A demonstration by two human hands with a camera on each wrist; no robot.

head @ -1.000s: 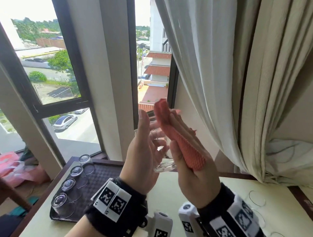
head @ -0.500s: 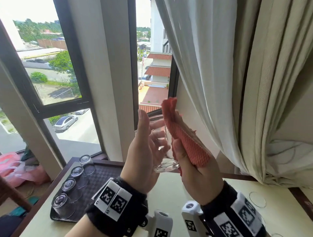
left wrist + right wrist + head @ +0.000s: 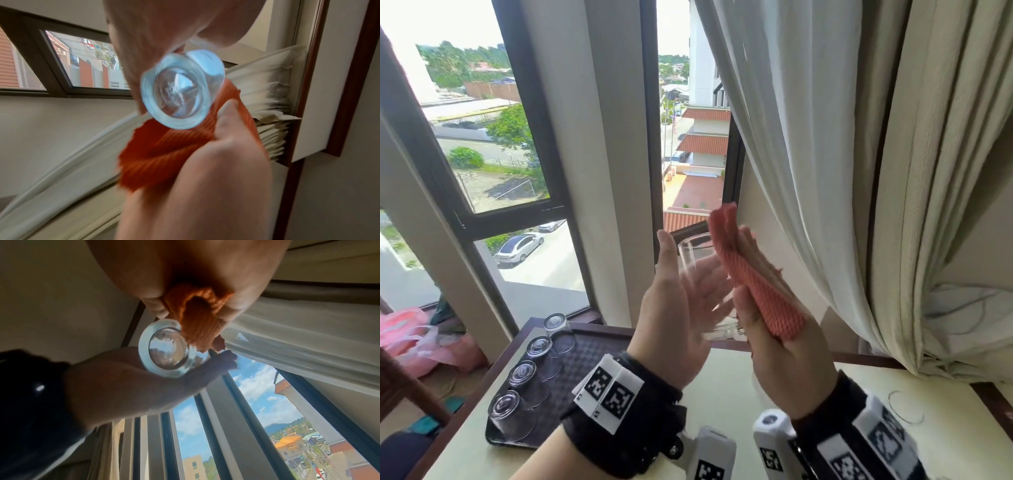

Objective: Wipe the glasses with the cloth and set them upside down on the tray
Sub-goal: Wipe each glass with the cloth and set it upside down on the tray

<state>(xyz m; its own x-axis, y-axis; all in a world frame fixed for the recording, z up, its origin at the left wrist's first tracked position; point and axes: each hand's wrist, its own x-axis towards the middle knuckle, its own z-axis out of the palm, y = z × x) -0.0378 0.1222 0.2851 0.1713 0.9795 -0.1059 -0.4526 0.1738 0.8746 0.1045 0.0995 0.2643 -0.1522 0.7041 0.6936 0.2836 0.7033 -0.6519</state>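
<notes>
Bright daylight comes through a tall window [image 3: 493, 137] with dark frames, split by a cream wall pillar [image 3: 599, 154]. Outside lie parked cars [image 3: 518, 245], trees and red-roofed buildings [image 3: 703, 144] under a blue sky with clouds. Cream curtains [image 3: 859, 154] hang bunched at the right above a pale table [image 3: 722, 387] with a dark wooden edge.

No readable words, brand names or numbers appear in any view. The only markings are black-and-white square code patterns, which carry no letters: two side by side on a white tag on the left wristband [image 3: 608, 394], others on the right wristband [image 3: 873, 448], and one each on the two white camera housings [image 3: 710, 459] mounted below the wrists.
</notes>
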